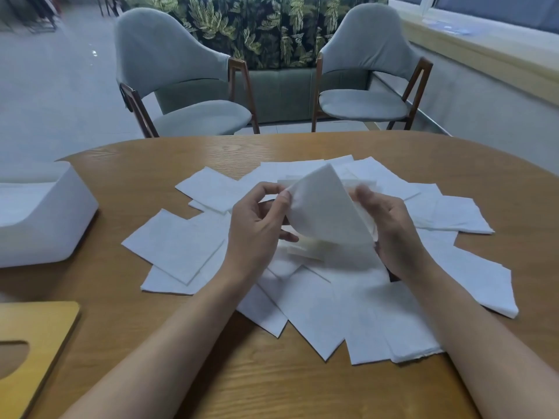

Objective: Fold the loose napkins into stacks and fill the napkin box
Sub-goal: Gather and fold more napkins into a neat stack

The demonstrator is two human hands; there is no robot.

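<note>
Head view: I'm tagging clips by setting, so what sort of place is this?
Probably a cafe or restaurant seating area: wooden table strewn with napkins, two padded chairs opposite, leaf-print sofa behind.

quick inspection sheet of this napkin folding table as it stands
surface: wooden table, rounded far edge
job's things: loose napkins scattered flat, overlapping; one lifted napkin, bent over; napkin box at left, open; slotted wooden lid off it, near left
clutter: nothing seen
hands: left hand and right hand both pinch the lifted napkin
cables: nothing seen
surroundings: grey chair, second grey chair, leaf-print sofa behind
</note>
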